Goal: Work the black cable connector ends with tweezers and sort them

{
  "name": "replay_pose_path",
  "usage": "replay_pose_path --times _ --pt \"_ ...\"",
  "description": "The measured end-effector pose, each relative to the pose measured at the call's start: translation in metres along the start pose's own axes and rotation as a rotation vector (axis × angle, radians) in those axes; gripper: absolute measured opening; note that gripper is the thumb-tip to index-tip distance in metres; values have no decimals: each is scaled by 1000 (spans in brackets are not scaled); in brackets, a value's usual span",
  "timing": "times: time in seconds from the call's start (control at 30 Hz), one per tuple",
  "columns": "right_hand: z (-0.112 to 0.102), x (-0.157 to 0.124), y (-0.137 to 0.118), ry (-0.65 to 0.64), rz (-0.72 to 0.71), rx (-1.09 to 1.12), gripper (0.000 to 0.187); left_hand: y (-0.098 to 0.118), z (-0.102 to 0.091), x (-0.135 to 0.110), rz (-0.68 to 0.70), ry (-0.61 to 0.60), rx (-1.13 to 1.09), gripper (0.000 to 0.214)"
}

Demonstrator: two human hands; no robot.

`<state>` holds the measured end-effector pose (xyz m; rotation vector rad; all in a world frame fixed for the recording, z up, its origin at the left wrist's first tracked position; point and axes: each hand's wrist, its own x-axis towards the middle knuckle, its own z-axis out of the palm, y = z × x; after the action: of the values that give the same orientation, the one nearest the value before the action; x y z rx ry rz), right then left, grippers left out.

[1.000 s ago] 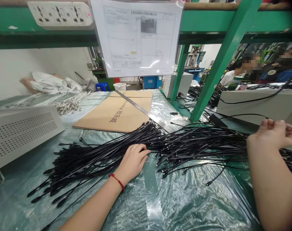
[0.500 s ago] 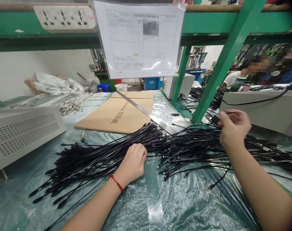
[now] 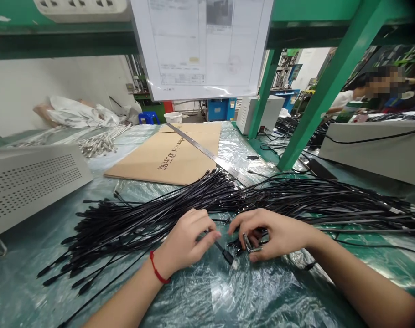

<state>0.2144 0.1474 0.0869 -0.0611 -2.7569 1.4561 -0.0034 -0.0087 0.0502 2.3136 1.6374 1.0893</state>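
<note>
My left hand [image 3: 190, 237], with a red cord bracelet [image 3: 157, 269] at its wrist, is closed on a black cable. The cable's connector end [image 3: 229, 258] sticks out past the thumb, its pale tip pointing at my right hand. My right hand [image 3: 265, 232] is curled just beside that tip and pinches a small V-shaped metal tool [image 3: 248, 243]; its exact kind is unclear. Behind my left hand spreads a big bundle of black cables [image 3: 135, 228]. Another heap of black cables [image 3: 330, 193] lies beyond my right hand, partly covered by it.
A steel ruler [image 3: 207, 152] lies across a flat cardboard sheet [image 3: 183, 157]. Perforated grey metal box [image 3: 36, 182] at left, pale panel [image 3: 375, 150] at right. A green post [image 3: 317, 105] rises from the plastic-covered table. Above hangs a printed sheet [image 3: 200, 50]; a person sits far right.
My right hand has come down and left, from above the right heap to beside my left hand. My left hand has turned, and a cable end now shows in it. The view has tipped slightly downward.
</note>
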Motion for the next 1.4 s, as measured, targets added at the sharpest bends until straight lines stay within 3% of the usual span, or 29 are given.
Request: replay_pose_path --times 0.17,0.33,0.5,0.6,0.7,0.8,0.9,0.97,1.1,1.4 --pt "1 -3 -13 -87 -2 178 19 11 1 -2 60 117 -111 50" --pt "2 -5 -22 -62 4 276 20 19 0 -3 104 111 -112 35" --pt "-1 -5 -19 24 -25 170 20 22 2 -4 135 83 -43 15" --pt "-2 -6 -17 214 27 154 18 24 4 -4 137 134 -19 11" --pt "7 -9 -19 576 123 201 19 26 6 -5 125 172 5 9" --pt "22 -11 -24 773 26 89 18 26 8 -5 111 181 42 8" --pt "36 -9 -27 762 -201 -97 22 26 10 -5 125 186 44 8" --pt "43 -6 -25 742 -276 -178 29 25 12 -5 125 182 28 7" --pt "50 -2 -18 717 -289 -197 38 25 13 -6 119 170 16 6" --pt "56 3 -15 733 -342 -257 40 26 13 -6 113 163 25 7"
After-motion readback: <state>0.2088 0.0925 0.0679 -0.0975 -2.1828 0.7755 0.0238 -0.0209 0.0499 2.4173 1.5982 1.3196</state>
